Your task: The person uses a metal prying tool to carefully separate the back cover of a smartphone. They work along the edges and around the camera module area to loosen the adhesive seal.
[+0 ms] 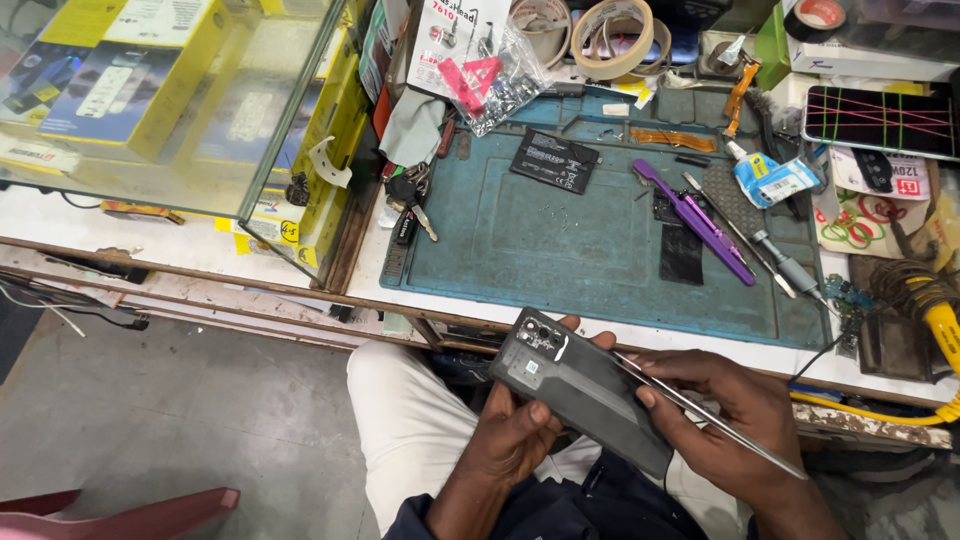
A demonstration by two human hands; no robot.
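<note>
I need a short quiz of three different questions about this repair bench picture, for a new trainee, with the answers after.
1. True or false: the phone lies flat on the blue mat.
2. Which tool is in the right hand? A) purple brush B) metal tweezers C) soldering iron
3. Fill in: the black battery lies on the ____ mat.

Key:
1. False. The left hand holds it above the lap, its back cover facing up.
2. B. The tweezers lie along the phone's edge; the purple brush rests on the mat, and the yellow-handled soldering iron sits at the right.
3. Blue.
</note>
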